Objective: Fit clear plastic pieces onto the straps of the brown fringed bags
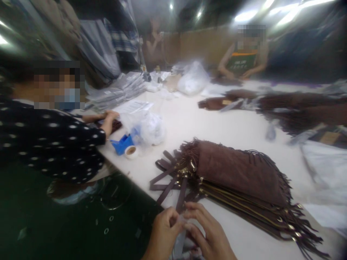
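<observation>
At the bottom of the view my left hand (162, 233) and my right hand (207, 233) meet, fingers pinched together on a small pale, clear piece (182, 221) that I cannot make out. Just beyond them lies a stack of brown suede fringed bags (238, 173) with gold zips, their dark straps (168, 180) fanned toward my hands on the white table (206, 122).
A person in a dotted dark top sits at the left, a hand near a blue tape dispenser (122, 143) and clear plastic bags (149, 127). More brown bags (295, 108) lie at the right. Two other people sit at the far end. White plastic (325, 173) lies at the right edge.
</observation>
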Tool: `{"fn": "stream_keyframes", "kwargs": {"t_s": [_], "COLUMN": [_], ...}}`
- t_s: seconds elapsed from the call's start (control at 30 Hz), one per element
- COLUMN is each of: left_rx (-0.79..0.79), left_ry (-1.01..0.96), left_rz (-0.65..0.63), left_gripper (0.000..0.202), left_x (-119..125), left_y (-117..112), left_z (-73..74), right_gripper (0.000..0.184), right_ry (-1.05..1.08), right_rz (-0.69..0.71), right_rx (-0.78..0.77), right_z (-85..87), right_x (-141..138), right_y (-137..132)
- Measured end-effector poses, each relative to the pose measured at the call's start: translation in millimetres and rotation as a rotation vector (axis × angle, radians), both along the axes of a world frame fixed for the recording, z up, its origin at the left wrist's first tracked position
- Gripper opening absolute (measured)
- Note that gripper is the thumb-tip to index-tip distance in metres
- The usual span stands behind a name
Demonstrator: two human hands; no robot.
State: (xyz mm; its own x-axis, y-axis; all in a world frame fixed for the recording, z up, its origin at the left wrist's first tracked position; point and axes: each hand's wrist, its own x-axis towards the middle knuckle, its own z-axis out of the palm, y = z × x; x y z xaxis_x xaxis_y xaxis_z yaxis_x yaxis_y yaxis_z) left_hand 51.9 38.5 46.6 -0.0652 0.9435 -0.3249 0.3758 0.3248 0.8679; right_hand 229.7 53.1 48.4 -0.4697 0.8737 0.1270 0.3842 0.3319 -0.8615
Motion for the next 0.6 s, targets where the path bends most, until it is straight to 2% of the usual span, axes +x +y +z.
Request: {"fn": "stream_keyframes", "kwargs": {"t_s": [0.13, 0.27, 0.33, 0.4, 0.47, 0.53, 0.6], "left_rx": [-0.006, -0.031, -0.037, -0.032, -0.024, -0.008, 0.006], "left_ry": [0.087, 0.137, 0.152, 0.162, 0.153, 0.123, 0.102], "left_rz": [-0.071, -0.139, -0.16, -0.159, -0.14, -0.121, -0.112], "left_gripper": [0.021, 0.012, 0.01, 0.009, 0.011, 0.013, 0.014], "left_x": [-3.7, -9.4, -13.6, -18.1, -21.4, -22.8, -22.3], "left_y": [0.1, 1.9, 3.3, 5.0, 7.2, 10.2, 14.2], "left_z": [-0.4, 0.8, 0.8, 0.6, 1.1, 3.3, 7.0], "right_gripper": [0.013, 0.012, 0.011, 0.015, 0.023, 0.029, 0.037], "right_ry": [-0.027, -0.036, -0.046, -0.041, 0.019, 0.144, 0.291], "right_rz": [0.03, 0.11, 0.104, -0.023, -0.237, -0.433, -0.53], "right_rx": [-0.043, -0.09, -0.137, -0.188, -0.255, -0.36, -0.465], "right_z": [8.6, 19.3, 20.6, 17.5, 11.3, 4.3, -1.3], "right_x": [-2.8, 1.4, 6.9, 12.9, 16.5, 14.6, 6.7], "right_y": [4.3, 10.5, 16.5, 25.4, 36.8, 48.6, 58.5]}}
